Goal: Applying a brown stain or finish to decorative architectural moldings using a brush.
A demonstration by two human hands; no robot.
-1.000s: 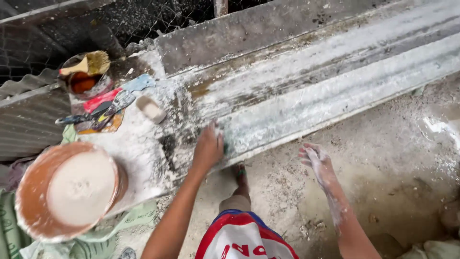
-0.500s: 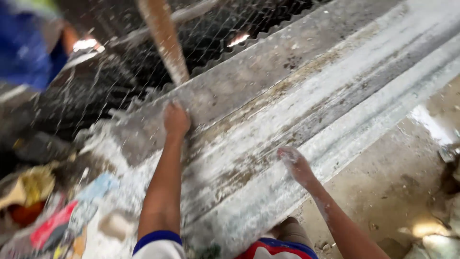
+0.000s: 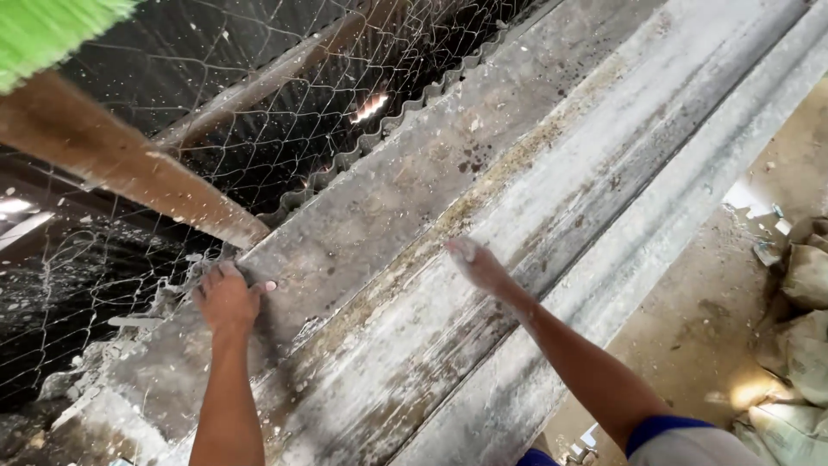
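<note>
Concrete ledge [image 3: 414,198], left hand [image 3: 228,298] gripping its edge, plaster-coated right hand [image 3: 479,267] flat, released, on moulding [image 3: 552,233].

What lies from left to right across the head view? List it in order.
Green bristles → wooden beam → left hand at the wire mesh → right hand on the grey ledge → dirt floor → sacks.

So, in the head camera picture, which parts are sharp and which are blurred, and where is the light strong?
Head view: the left hand and right hand on the grey moulded ledge look fairly sharp; the green bristles and brown beam at upper left are soft, too close to the lens; small bright spots glare through the wire mesh, and a sunlit patch glows on the floor at right.
</note>
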